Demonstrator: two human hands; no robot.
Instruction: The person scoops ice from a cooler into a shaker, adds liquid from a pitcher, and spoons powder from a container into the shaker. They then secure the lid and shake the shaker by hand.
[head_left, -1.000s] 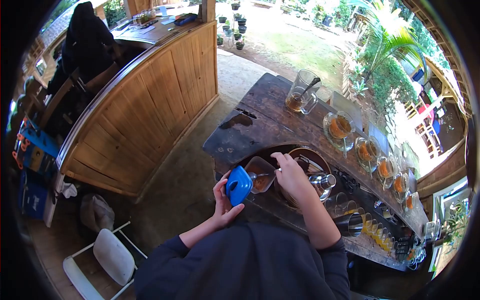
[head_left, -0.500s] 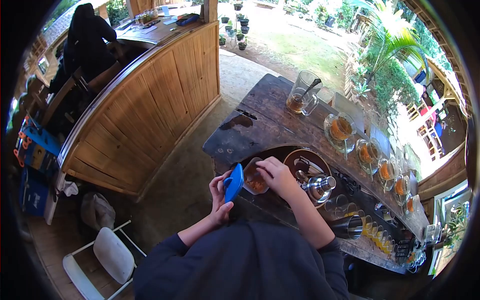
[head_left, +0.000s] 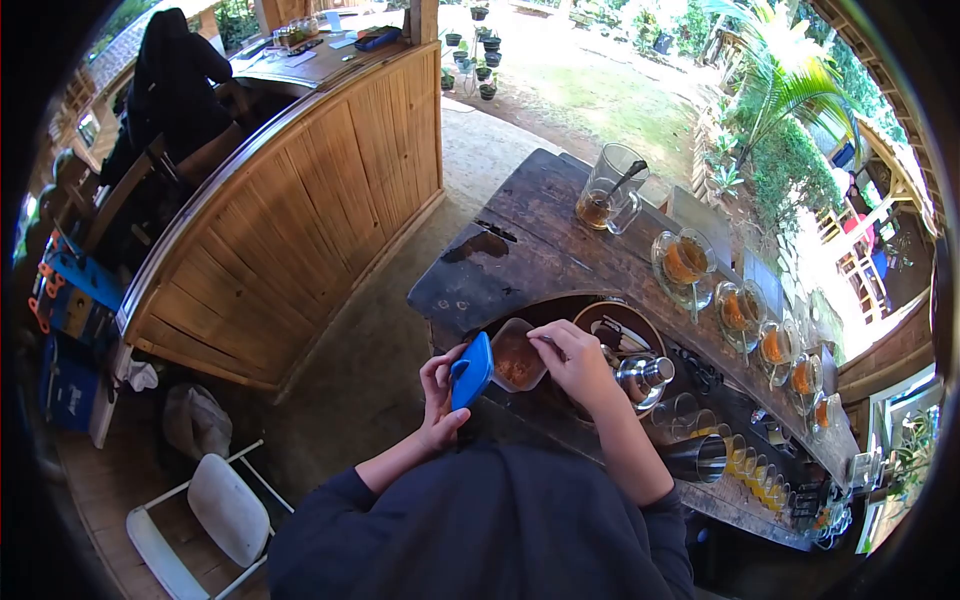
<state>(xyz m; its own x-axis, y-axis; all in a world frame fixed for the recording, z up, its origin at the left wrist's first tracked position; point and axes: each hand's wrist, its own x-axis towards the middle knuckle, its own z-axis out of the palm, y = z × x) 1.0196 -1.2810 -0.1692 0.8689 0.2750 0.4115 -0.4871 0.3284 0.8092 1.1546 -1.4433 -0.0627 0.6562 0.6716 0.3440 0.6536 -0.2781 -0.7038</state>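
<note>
My left hand grips a blue lid, held tilted on its edge. To the right of the lid stands a clear plastic container with reddish-brown, crumbly contents. Over its right rim is my right hand, thumb and fingers pinched together. Whatever the pinch holds, if anything, is too small to make out. Just beyond that hand are a round tray with utensils and a metal shaker.
A dark wooden counter carries a glass mug with a spoon and several glass cups of amber drink. On the lower shelf are a metal cup and several glasses with yellow contents. A white folding chair stands at left.
My right hand has moved back to the right from over the container, uncovering more of its contents. The blue lid has shifted only slightly in my left hand.
</note>
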